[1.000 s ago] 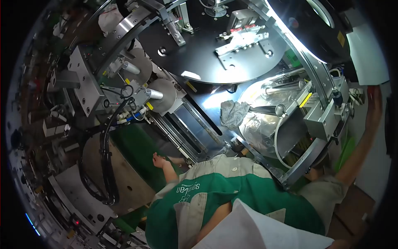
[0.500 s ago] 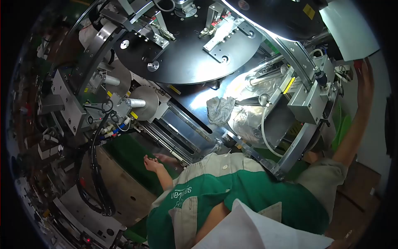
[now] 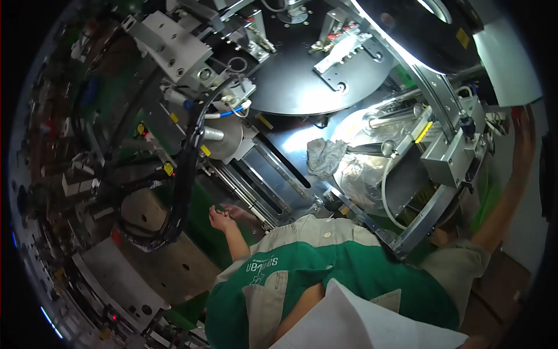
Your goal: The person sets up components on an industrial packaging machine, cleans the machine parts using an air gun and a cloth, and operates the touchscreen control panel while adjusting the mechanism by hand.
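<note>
At the far right, my right hand (image 3: 523, 125) is raised with its fingers stretched out against a small red part (image 3: 516, 110), just below a pale panel (image 3: 507, 61). My left hand (image 3: 220, 218) hangs low, left of my green and beige shirt (image 3: 349, 262). Its fingers are loosely curled and a little apart, with nothing visible in them. A faint reflection of it shows on a clear surface beside it. Ahead lies a crumpled grey cloth (image 3: 325, 157) by a metal roller (image 3: 372, 149), away from both hands.
A round black table (image 3: 314, 87) carries metal fixtures under a bright lamp. A metal block (image 3: 168, 46) and black cables (image 3: 189, 168) stand at the left. A metal frame (image 3: 427, 218) runs along the right. White sheet-like material (image 3: 366, 320) crosses the bottom.
The machine's metal block on the left has moved up and to the right, its cables with it. The view has shifted. Both hands remain in about the same places.
</note>
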Demonstrator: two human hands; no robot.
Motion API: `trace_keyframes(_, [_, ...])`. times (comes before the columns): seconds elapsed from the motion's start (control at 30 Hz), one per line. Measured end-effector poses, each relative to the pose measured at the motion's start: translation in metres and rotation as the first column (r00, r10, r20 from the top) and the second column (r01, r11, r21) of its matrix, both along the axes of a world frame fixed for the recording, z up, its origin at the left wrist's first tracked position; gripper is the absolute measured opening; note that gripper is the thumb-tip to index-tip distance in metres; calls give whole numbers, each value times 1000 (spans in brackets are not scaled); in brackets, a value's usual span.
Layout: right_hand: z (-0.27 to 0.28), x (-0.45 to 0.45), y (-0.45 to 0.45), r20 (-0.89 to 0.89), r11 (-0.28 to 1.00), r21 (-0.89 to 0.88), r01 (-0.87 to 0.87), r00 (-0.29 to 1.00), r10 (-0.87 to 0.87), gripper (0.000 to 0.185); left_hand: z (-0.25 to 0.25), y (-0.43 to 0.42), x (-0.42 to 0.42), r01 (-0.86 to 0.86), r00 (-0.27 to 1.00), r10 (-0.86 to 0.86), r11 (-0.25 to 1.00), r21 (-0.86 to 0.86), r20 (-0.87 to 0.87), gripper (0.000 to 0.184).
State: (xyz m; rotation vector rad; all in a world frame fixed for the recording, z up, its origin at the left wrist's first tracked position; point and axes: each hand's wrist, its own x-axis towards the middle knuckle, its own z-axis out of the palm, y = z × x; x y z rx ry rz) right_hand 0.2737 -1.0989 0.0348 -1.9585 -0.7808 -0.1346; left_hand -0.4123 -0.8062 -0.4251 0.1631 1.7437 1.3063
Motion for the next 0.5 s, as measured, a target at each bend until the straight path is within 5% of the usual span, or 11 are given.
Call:
trace_keyframes(0.13, [0,7,-6,63,992,-123,7,998,1,46,7,1,0,21,989,-29,998,55,147,14])
trace_keyframes(0.27, [0,5,-2,-49,1000,-7,12,999,-13,42,41,-9,33,129,954,-149,987,95,258,18])
trace_keyframes(0.3, [0,6,-6,64,985,-128,-119,990,128,41,42,-12,38,170,933,-195,980,107,303,19])
trace_keyframes(0.33, [-3,8,-6,1,998,-58,-21,1000,21,40,43,-15,43,211,907,-241,970,120,346,19])
trace_keyframes(0.5, [-3,9,-8,6,996,-2,-91,996,91,48,49,-26,85,427,649,-457,880,206,608,24])
